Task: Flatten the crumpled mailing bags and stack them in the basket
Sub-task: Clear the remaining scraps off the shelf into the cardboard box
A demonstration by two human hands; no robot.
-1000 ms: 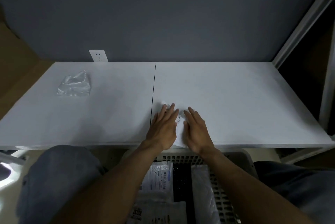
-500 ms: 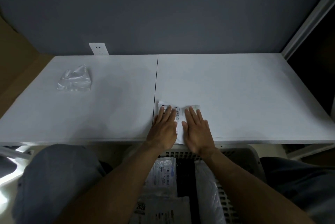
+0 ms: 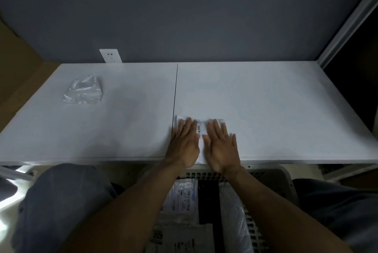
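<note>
Farthest to the left, one crumpled clear bag (image 3: 82, 90) sits alone on the table (image 3: 286, 119), up toward the wall (image 3: 184, 17) and well apart from the hands, not yet flattened. Rightward, just past the seam (image 3: 175, 93) in the table top, the left hand (image 3: 185, 142) lies palm down with straight fingers on the white mailing bag (image 3: 201, 151). Just beside it the right hand (image 3: 222, 146) lies the same way, so the two hands are spread flat side by side without touching, and a narrow strip of bag with its barcode label (image 3: 198, 127) shows between them. Neither hand grips anything; both press. The mailing bag lies directly beneath both palms at the near edge of the table, its far edge showing past the fingers and its near edge reaching the table's lip. Its long axis appears to run from the person toward the wall, though the hands hide too much to be sure. Both hands are equally near it, while the left hand is plainly the nearer to the crumpled clear bag. Below the table edge, between the person's knees, stands one slatted basket (image 3: 286, 179) holding what looks like three or four flat bags; the exact count cannot be told. The coming move is therefore probably a short pull toward the body and down. In all: two bags on the table, one basket, two hands.
</note>
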